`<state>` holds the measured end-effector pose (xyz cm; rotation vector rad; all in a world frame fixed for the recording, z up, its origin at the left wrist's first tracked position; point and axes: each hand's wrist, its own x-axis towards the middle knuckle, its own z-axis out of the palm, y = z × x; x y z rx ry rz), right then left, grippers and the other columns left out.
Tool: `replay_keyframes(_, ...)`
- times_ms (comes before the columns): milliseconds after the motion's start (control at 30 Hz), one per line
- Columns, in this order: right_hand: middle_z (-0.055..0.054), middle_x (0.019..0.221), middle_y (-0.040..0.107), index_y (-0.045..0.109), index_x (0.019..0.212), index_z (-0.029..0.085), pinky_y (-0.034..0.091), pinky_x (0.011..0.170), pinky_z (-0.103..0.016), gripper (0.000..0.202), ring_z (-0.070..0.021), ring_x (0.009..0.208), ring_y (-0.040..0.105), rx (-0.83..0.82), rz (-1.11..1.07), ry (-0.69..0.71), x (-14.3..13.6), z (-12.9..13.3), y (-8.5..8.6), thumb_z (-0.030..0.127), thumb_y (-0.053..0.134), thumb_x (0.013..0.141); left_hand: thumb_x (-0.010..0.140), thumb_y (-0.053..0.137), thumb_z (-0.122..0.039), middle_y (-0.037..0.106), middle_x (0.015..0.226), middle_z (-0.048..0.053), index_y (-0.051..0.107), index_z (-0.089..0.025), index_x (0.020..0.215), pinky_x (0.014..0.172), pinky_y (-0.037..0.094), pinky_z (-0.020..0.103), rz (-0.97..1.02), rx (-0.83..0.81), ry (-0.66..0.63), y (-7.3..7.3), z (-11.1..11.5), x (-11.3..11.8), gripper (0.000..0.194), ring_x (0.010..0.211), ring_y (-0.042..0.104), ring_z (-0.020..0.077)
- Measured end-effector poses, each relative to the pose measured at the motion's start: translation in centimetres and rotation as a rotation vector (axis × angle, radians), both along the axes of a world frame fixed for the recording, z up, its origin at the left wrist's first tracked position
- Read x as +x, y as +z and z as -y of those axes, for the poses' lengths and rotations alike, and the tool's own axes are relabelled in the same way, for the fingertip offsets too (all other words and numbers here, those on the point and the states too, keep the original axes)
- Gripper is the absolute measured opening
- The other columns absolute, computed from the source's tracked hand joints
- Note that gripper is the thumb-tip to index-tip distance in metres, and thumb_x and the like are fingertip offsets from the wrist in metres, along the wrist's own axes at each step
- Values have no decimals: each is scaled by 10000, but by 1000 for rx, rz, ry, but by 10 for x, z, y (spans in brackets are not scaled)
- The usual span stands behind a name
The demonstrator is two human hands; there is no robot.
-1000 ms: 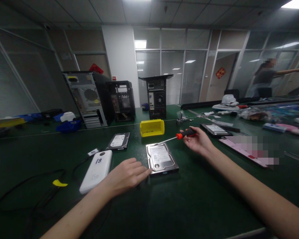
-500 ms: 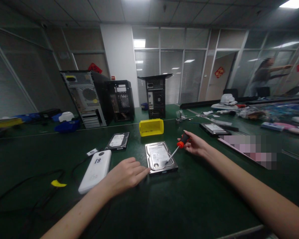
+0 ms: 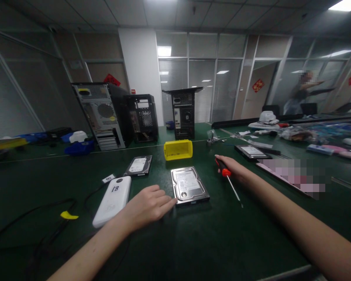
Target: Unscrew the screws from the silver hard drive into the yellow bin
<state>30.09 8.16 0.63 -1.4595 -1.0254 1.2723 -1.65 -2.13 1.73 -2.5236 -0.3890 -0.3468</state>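
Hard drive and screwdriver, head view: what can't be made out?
- Hard drive label text: too small.
- Screwdriver handle: mostly hidden under the right hand; tip type too small.
- Left hand fingertips at the drive's near left corner: contact unclear.
- Pink item right of the hand: pixelated.

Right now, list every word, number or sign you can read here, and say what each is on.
"18": handwritten on the white device.
Hard drive label: print too small to read.
Second hard drive label: too small.
Small tag: blurred.
Red wall signs: characters illegible.
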Motion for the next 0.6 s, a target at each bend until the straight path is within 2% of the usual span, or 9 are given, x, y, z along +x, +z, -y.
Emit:
replay_keyframes(200,-80,1136,598,577,1130,152,511,821,-393,299,-188,964,603,95,540,119,-1,3,-1,342,540,902,951,442,-90,693,791,36,567,-105,1090,553,428,281,2,-5,8,0,-1,-1,188,625,590,145)
replay_keyframes(333,-78,1104,612,594,1089,146,488,852,-416,300,-194,975,599,119,773,161,-4,8,-2,366,553,890,956,426,-91,689,768,34,569,-109,1079,550,421,277,6,7,1,-1,-1,0,189,608,581,141)
replay_keyframes(467,-77,1115,609,606,1058,145,459,892,-438,279,-203,1015,582,130,827,170,-11,14,-5,357,565,881,958,416,-95,681,750,28,582,-108,1075,538,419,269,35,13,3,0,-2,1,203,599,577,135)
replay_keyframes(533,-76,1085,618,621,1003,141,441,909,-453,258,-213,1029,573,147,782,160,-14,17,-3,352,599,857,960,429,-128,671,721,16,608,-128,1037,525,411,261,98,28,26,6,-1,-5,195,578,565,129)
replay_keyframes(600,-81,1010,639,643,895,151,425,921,-463,257,-246,1050,556,178,688,139,-13,21,5,362,704,763,956,459,-170,665,720,6,631,-160,983,534,416,258,207,62,70,19,1,-16,175,582,561,127)
